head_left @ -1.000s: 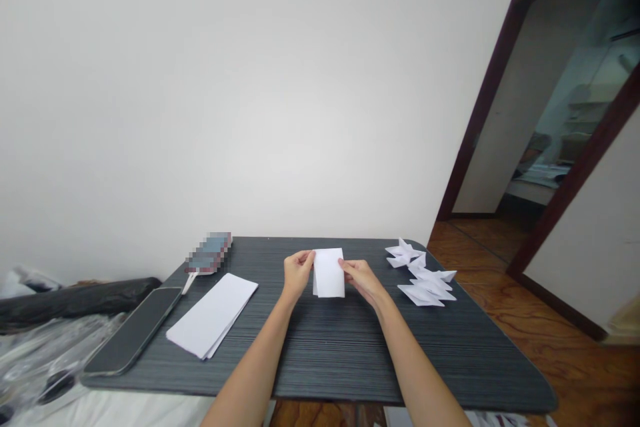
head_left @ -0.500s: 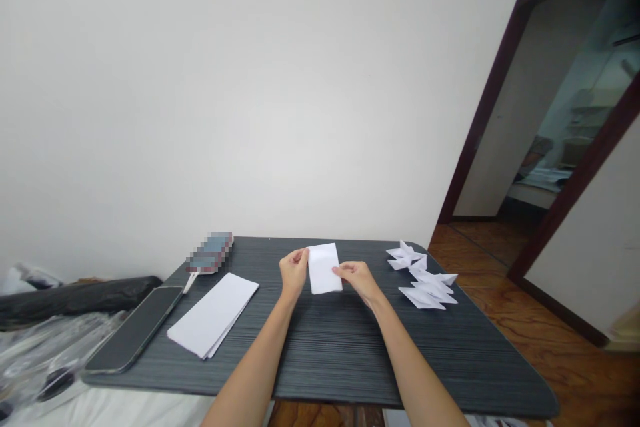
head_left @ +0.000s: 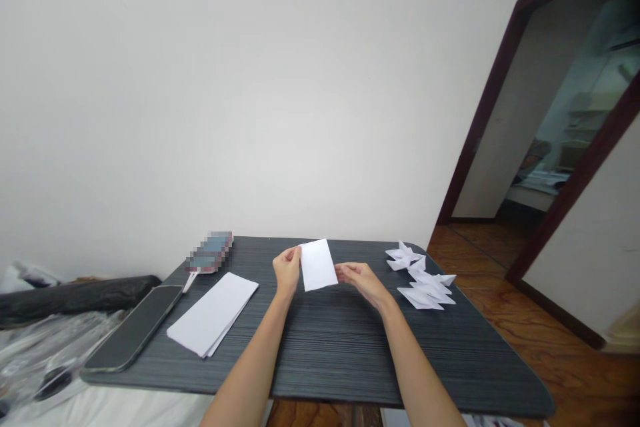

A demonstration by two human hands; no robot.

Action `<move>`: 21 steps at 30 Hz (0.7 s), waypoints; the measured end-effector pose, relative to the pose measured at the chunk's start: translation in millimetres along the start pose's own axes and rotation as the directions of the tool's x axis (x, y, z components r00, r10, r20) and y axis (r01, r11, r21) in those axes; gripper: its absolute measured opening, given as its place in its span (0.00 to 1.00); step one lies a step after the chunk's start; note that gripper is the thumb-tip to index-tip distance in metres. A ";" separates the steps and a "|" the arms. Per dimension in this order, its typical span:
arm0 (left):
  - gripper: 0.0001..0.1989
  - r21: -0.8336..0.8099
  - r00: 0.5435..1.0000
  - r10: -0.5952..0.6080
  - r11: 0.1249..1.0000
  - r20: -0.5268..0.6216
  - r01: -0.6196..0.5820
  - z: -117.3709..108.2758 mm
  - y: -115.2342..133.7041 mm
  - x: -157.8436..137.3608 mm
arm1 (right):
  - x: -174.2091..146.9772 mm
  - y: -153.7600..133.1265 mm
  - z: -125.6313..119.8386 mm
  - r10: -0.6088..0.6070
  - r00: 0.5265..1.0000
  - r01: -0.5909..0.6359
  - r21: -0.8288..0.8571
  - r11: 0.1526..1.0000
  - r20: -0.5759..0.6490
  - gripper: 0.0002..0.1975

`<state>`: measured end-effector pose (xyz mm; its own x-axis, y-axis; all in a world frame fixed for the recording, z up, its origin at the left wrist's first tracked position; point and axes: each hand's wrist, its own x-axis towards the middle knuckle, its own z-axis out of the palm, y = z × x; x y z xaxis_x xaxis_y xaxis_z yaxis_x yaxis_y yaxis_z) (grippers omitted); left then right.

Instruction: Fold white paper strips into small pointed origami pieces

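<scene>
A small folded sheet of white paper [head_left: 319, 265] is held up over the dark table, tilted a little to the left. My left hand [head_left: 287, 269] pinches it by its upper left edge, thumb in front. At the right edge of the sheet is my right hand [head_left: 361, 280], its fingers loosely apart and the fingertips close against or just behind the paper. The thumb of that hand lies off the paper's face.
A stack of white paper sheets [head_left: 214, 313] lies on the left of the dark table [head_left: 340, 353]. Beside it are a phone [head_left: 134, 327] and a blurred-out item [head_left: 211, 252] with a white strip. Several folded paper shapes [head_left: 425, 285] sit at the right.
The folded paper has tilted and shifted slightly left with my left hand. My right thumb has come off the paper's face, and those fingers have loosened at its edge.
</scene>
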<state>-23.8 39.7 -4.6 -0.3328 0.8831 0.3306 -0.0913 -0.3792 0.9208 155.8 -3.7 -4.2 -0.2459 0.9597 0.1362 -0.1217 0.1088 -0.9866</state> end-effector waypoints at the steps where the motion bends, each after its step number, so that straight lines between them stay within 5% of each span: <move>1: 0.16 0.002 0.999 0.006 1.000 0.038 -0.006 1.8 -0.3 -2.1 | 0.6 -0.4 0.4 -0.012 1.000 0.013 0.026 1.000 -0.023 0.20; 7: 0.15 -0.023 0.975 -0.009 1.000 0.221 0.015 9.9 2.5 -13.4 | 4.9 4.3 0.5 -0.048 0.990 0.037 -0.088 0.995 -0.130 0.16; 12: 0.15 0.049 0.900 -0.072 0.997 0.430 0.056 9.5 3.7 -15.6 | 7.8 9.0 -7.1 -0.075 0.974 0.053 -0.105 0.993 -0.215 0.16; 21: 0.15 0.024 0.807 -0.075 0.997 0.586 0.076 5.2 9.7 -14.2 | 9.9 12.8 -12.2 -0.062 0.966 0.078 0.052 0.996 -0.253 0.19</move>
<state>-15.1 24.9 0.7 0.2886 0.9029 0.3187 -0.0941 -0.3045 0.9479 163.6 10.4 -16.5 0.0132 0.9854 0.1700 -0.1906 0.1694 -0.9669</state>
